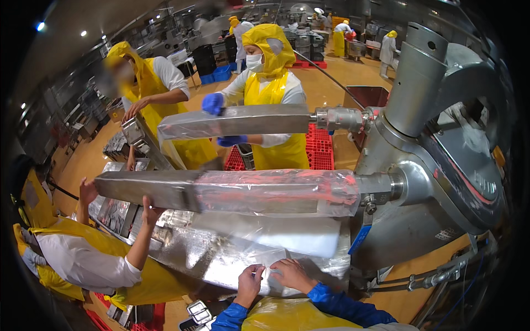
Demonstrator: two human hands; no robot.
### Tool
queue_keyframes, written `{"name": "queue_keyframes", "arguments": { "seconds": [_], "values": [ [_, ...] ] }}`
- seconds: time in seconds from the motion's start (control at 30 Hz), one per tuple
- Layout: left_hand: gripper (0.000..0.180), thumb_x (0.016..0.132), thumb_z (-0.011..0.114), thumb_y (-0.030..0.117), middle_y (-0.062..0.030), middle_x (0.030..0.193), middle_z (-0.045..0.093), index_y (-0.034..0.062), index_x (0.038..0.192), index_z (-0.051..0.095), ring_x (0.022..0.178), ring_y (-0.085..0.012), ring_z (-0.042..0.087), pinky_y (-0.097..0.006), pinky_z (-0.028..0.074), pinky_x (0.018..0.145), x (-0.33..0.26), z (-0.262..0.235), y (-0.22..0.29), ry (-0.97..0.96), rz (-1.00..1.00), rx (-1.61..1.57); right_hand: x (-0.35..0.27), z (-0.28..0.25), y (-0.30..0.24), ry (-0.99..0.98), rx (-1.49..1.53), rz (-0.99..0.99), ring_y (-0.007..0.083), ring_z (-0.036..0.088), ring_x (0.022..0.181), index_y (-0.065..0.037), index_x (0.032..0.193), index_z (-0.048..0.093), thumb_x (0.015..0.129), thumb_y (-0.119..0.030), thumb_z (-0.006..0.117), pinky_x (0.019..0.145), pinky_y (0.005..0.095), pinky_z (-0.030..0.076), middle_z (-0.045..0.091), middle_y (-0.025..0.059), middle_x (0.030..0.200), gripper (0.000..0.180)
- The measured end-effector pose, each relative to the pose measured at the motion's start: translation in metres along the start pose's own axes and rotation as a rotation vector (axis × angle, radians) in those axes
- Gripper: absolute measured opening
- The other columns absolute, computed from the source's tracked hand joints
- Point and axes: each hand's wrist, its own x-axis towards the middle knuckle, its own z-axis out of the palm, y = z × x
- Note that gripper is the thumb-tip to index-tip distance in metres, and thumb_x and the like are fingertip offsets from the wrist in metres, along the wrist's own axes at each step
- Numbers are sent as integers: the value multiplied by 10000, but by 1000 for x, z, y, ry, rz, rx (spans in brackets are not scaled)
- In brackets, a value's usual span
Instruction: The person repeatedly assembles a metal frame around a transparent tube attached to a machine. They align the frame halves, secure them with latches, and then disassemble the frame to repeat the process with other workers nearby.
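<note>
My left hand (250, 285) and my right hand (294, 275) are close together over the near edge of the metal table. Their fingertips pinch a thin piece of clear plastic film (269, 258). Beyond them lies a flat stack of translucent plastic sheets (298, 234). Above that, a long rectangular metal mould (146, 187) reaches left from the machine's lower outlet. Clear plastic with pink smears (276, 190) wraps its right part. A co-worker's bare hands (149, 212) support the mould's left end.
A large steel machine (408, 165) with two outlets and a blue lever (360, 238) stands at right. Across the table, a co-worker in blue gloves (212, 103) handles a second mould (237, 120). Another co-worker (146, 83) leans over metal moulds at far left. Red pallets (320, 146) lie behind.
</note>
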Motion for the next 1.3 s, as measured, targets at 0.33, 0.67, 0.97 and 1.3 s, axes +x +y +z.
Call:
{"name": "queue_keyframes", "arguments": {
  "seconds": [0.33, 0.67, 0.97, 1.3],
  "values": [
    [505, 953, 795, 225, -66, 770, 596, 2, 1355, 586, 629, -152, 594, -344, 513, 581, 5, -10, 12, 190, -29, -18, 21, -12, -7, 89, -36, -34, 305, 668, 1070, -141, 1073, 723, 952, -271, 681, 982, 460, 463, 739, 60, 1054, 183],
    [271, 959, 731, 237, -166, 1119, 629, 124, 1194, 655, 846, -392, 708, -482, 583, 668, -1, -23, 61, 90, 337, 690, 20, -48, -44, 225, -275, -75, 326, 631, 1032, -97, 1076, 700, 945, -270, 696, 929, 445, 465, 688, 102, 1044, 217],
    [150, 984, 675, 169, -167, 999, 618, 54, 1080, 660, 862, -352, 657, -449, 567, 758, -7, -30, 75, 162, 301, 615, -1, -56, -6, 408, -157, 64, 372, 637, 1052, -52, 1193, 631, 899, -185, 735, 879, 484, 515, 659, 159, 1084, 339],
    [86, 900, 645, 52, -16, 793, 597, 114, 894, 585, 716, -166, 584, -349, 497, 670, 11, -7, 61, -58, -456, -1384, -26, -45, -2, 419, 185, -115, 306, 670, 755, -22, 1050, 644, 993, -150, 677, 694, 400, 546, 681, 150, 880, 144]
  ]
}}
